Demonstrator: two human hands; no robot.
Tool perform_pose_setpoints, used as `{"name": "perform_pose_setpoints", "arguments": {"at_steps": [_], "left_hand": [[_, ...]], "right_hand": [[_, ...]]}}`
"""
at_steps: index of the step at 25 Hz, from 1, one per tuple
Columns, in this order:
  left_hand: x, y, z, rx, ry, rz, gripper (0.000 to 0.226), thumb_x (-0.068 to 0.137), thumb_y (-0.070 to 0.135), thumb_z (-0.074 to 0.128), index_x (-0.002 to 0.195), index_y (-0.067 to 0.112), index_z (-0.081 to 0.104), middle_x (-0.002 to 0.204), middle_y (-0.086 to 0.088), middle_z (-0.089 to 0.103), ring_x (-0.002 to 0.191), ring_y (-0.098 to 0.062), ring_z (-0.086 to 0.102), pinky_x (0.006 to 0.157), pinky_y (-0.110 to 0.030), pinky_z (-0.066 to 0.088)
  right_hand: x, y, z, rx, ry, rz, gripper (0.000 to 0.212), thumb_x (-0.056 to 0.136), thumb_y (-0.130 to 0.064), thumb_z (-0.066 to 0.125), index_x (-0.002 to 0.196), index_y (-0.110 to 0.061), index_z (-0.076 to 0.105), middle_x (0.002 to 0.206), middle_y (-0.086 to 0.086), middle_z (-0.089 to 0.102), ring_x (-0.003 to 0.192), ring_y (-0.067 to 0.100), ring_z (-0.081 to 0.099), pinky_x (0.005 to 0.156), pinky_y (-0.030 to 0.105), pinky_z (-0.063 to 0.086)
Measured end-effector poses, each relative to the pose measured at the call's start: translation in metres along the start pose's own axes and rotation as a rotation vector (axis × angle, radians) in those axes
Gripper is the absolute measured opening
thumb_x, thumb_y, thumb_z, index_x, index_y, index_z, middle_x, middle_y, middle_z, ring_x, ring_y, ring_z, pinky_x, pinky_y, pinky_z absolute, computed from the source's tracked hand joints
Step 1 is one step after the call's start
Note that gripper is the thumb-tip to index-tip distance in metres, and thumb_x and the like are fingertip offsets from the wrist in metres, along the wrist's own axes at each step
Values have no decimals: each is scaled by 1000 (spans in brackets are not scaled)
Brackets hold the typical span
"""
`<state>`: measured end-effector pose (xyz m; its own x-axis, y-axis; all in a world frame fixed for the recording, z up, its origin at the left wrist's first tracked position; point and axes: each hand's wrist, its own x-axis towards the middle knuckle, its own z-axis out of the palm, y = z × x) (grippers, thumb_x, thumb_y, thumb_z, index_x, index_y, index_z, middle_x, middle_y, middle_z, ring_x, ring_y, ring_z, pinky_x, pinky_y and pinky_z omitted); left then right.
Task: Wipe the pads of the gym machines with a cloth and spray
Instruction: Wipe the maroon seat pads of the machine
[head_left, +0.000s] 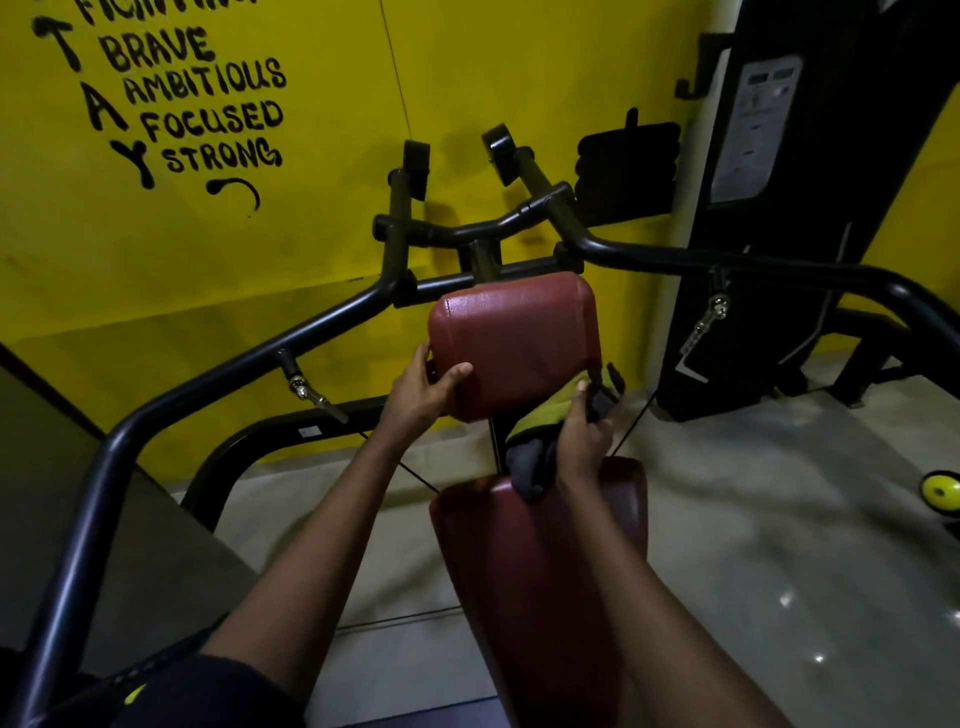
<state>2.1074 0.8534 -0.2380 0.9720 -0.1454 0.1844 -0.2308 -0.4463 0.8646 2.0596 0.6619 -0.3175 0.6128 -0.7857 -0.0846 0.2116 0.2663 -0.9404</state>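
Person at a black tubular-steel gym machine (208, 374), both bare forearms reaching away from the body.

The left hand (421, 389) grips the lower left corner of the rectangular maroon vinyl upper pad (514, 338). Its thumb is curled onto the front face, and the other fingers wrap round the left edge, mostly hidden behind it.

The right hand (582, 436) holds a crumpled yellow-green and grey cloth (545, 410), fingers closed over it, and presses it against the lower right corner of the upper pad. A grey fold of the cloth hangs down over the far end of the long maroon vinyl lower pad (540, 571); whether it touches cannot be told. The lower pad runs from just beneath the hands toward the near side, and the upper pad sits above and beyond it.

Two black handle bars (530, 171) with round end caps rise behind the upper pad.

Far right: a tall black weight-stack tower (831, 208) with a pale label.

Behind everything: a yellow painted wall (291, 249) bearing black hand-lettered words, among them BRAVE, AMBITIOUS, FOCUSED and STRONG.

Right, on the pale glossy floor (753, 493): a small round yellow and black object (940, 491), partly cut off at the edge of view; what it is cannot be told.
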Motion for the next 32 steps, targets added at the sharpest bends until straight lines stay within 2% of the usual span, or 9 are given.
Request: {"name": "perform_pose_setpoints", "arguments": {"at_steps": [3, 6, 8, 12, 16, 22, 25, 30, 32], "left_hand": [[2, -4, 0, 23, 0, -5, 73, 80, 64, 70, 141, 34, 45, 134, 5, 62, 121, -10, 60, 95, -41, 56], [9, -3, -8, 68, -35, -16, 80, 72, 73, 70, 138, 32, 50, 128, 4, 66, 115, -12, 64, 92, -41, 57], [13, -1, -15, 87, -65, -23, 78, 72, 69, 74, 135, 26, 56, 121, 3, 70, 106, -10, 68, 88, -40, 59], [16, 3, -21, 127, -88, 1, 68, 75, 60, 78, 126, 19, 65, 115, 5, 73, 98, -4, 69, 80, -29, 59], [16, 4, -20, 131, -76, 0, 62, 76, 57, 78, 123, 18, 66, 109, 9, 70, 93, -4, 66, 71, -21, 53], [14, -1, -16, 131, -51, -7, 76, 74, 64, 76, 132, 17, 61, 117, -1, 72, 102, -15, 69, 84, -38, 59], [13, -1, -18, 138, -54, -14, 81, 71, 70, 73, 132, 18, 60, 118, 0, 71, 101, -15, 68, 83, -39, 59], [4, 1, -23, 97, -121, -29, 86, 75, 75, 64, 140, 20, 51, 135, -2, 63, 117, -20, 63, 93, -44, 56], [-3, 1, -24, 70, -120, -25, 82, 84, 74, 55, 145, 20, 44, 144, -5, 55, 128, -24, 55, 100, -45, 51]], "right_hand": [[-18, 13, 13, 260, 15, 245, 37, 97, -28, 66, 131, -16, 60, 121, 2, 69, 108, 19, 67, 91, 34, 55], [-33, 6, 27, 452, 67, 368, 33, 95, -13, 65, 128, -9, 62, 107, 3, 70, 90, 18, 69, 65, 22, 56], [-38, 9, 33, 487, 54, 387, 36, 92, -11, 65, 127, -5, 62, 101, 4, 70, 85, 20, 70, 60, 23, 55], [-78, 14, 52, 452, -59, 462, 61, 71, -24, 70, 127, -2, 62, 103, 11, 69, 95, 33, 71, 77, 42, 59], [-96, 21, 62, 344, -130, 512, 76, 58, -32, 73, 127, 0, 63, 103, 13, 68, 94, 34, 70, 77, 42, 58], [-116, 19, 53, 219, -351, 543, 12, 82, -19, 62, 87, -10, 68, 79, 6, 66, 75, 23, 65, 71, 34, 54], [-112, 16, 43, 126, -440, 551, 18, 77, -23, 65, 88, -10, 70, 84, 9, 68, 81, 26, 65, 79, 37, 53], [-87, 0, 11, -100, -480, 403, 5, 78, -11, 70, 81, -6, 70, 69, -1, 69, 63, 9, 66, 68, 27, 53], [-67, -13, -1, -161, -477, 323, 37, 73, -20, 76, 103, 1, 72, 88, 6, 73, 76, 11, 69, 74, 26, 53]]}}
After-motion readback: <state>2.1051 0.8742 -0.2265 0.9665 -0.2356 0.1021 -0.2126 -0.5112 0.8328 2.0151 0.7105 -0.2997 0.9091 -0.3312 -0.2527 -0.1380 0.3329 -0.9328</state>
